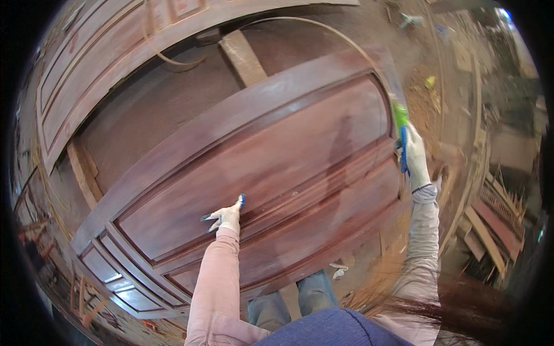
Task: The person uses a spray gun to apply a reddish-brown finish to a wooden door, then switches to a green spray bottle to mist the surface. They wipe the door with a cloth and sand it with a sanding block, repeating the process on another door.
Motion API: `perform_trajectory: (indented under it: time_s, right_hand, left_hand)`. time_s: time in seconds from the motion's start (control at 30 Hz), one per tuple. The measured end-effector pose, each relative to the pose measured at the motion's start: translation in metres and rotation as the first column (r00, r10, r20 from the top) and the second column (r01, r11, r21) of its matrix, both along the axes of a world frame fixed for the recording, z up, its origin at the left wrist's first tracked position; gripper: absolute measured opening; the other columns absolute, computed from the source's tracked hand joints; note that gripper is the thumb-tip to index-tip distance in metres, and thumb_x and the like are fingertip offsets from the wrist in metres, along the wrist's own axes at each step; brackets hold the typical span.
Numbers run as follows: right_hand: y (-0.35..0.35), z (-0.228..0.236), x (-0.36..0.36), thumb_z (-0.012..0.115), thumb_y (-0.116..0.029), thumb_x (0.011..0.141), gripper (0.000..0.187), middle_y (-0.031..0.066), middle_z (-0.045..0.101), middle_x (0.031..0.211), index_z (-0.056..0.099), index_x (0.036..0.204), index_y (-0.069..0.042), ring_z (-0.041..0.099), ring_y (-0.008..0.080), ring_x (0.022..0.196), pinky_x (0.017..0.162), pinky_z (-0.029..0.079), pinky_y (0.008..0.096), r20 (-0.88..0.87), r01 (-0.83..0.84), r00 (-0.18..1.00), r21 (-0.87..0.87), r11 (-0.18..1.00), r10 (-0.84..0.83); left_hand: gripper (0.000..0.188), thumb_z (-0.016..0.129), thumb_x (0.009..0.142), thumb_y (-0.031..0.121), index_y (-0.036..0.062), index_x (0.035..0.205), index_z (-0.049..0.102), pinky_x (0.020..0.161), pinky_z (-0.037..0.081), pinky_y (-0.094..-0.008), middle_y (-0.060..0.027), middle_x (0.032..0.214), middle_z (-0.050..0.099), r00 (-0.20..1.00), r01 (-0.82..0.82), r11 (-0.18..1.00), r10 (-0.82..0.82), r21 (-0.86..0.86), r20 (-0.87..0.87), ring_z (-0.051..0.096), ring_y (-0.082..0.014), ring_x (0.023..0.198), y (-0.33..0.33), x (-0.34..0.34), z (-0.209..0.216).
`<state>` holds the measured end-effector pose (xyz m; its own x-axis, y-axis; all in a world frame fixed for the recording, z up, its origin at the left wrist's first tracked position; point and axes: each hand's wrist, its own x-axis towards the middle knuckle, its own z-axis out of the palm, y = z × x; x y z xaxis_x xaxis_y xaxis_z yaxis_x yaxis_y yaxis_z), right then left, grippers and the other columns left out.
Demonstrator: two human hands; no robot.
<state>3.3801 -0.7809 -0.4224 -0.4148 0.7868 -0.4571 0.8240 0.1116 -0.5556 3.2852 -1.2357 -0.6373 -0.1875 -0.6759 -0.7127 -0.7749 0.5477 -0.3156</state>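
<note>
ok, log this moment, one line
left grip: open over wooden door, contact unclear | right grip: around green tool at door's right end | hose: runs to tool | second door: upper left

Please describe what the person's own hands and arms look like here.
The left hand wears a white glove with blue finger ends; the right hand wears a similar glove, blue on the finger side, with a dark blue edge at its cuff. Long sleeves cover both arms: the left sleeve looks pale pink, the right sleeve greyer.
</note>
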Motion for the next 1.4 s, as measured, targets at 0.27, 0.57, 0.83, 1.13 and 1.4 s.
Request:
perform_trajectory:
  time_s: [0.27, 0.57, 0.83, 1.13, 1.4]
  right_hand:
    - [-0.094, 0.058, 0.215, 0.047, -0.044, 0.099, 0.042, 0.0094, 0.063, 0.081, 0.054, 0.128, -0.015, 0.045, 0.0094, 0.037, 0.031, 0.032, 0.0224, -0.198, 0.486, 0.771, -0.432, 0.76, -0.605]
    - [-0.395, -0.029, 0.53, 0.045, -0.06, 0.093, 0.06, -0.0036, 0.043, 0.053, 0.057, 0.117, -0.006, 0.033, 0.0077, 0.037, 0.036, 0.026, 0.024, 0.05, 0.535, -0.147, -0.836, -0.122, -0.988]
    - [-0.351, -0.217, 0.585, 0.052, -0.059, 0.09, 0.05, -0.003, 0.045, 0.051, 0.062, 0.093, -0.01, 0.039, 0.0111, 0.036, 0.034, 0.028, 0.0254, 0.057, 0.518, -0.088, -0.85, -0.095, -0.994]
    - [-0.274, -0.247, 0.596, 0.056, -0.061, 0.088, 0.051, -0.0028, 0.046, 0.054, 0.06, 0.091, -0.01, 0.035, 0.008, 0.036, 0.034, 0.027, 0.0229, 0.132, 0.43, 0.174, -0.902, -0.045, -0.976]
    - [-0.291, -0.276, 0.592, 0.05, -0.053, 0.094, 0.045, -0.0037, 0.04, 0.049, 0.063, 0.09, -0.01, 0.032, 0.0068, 0.034, 0.032, 0.024, 0.022, 0.187, 0.32, 0.411, -0.946, -0.051, -0.892]
  left_hand:
    - [0.1, 0.064, 0.076, 0.057, 0.0298, 0.153, 0.008, 0.104, 0.022, -0.0699, -0.0022, 0.157, 0.018, 0.873, 0.335, 0.758, -0.473, 0.56, 0.119, 0.026, -0.0302, 0.139, -0.025, 0.0, -0.002]
    - [0.125, 0.059, 0.059, 0.088, 0.0141, 0.152, 0.021, 0.105, 0.026, -0.0616, -0.0199, 0.155, 0.019, 0.991, 0.024, 0.814, -0.097, 0.581, 0.095, 0.028, -0.0484, 0.134, 0.012, 0.015, 0.054]
    - [0.091, 0.076, 0.082, 0.039, 0.0015, 0.147, 0.024, 0.1, 0.046, -0.0392, -0.02, 0.136, 0.048, 0.85, 0.416, 0.505, 0.081, 0.756, -0.521, 0.051, -0.0308, 0.121, -0.105, 0.057, 0.003]
    - [0.039, 0.07, 0.089, 0.026, 0.002, 0.115, 0.053, 0.087, 0.046, -0.0314, -0.0055, 0.104, 0.058, 0.732, 0.633, 0.466, -0.62, 0.619, -0.282, 0.054, -0.0167, 0.093, -0.24, 0.314, 0.086]
    - [0.039, 0.069, 0.079, 0.021, 0.0055, 0.112, 0.057, 0.076, 0.049, -0.0384, -0.0143, 0.093, 0.06, 0.289, 0.564, -0.302, -0.799, 0.768, -0.527, 0.059, -0.0338, 0.087, -0.093, 0.502, 0.215]
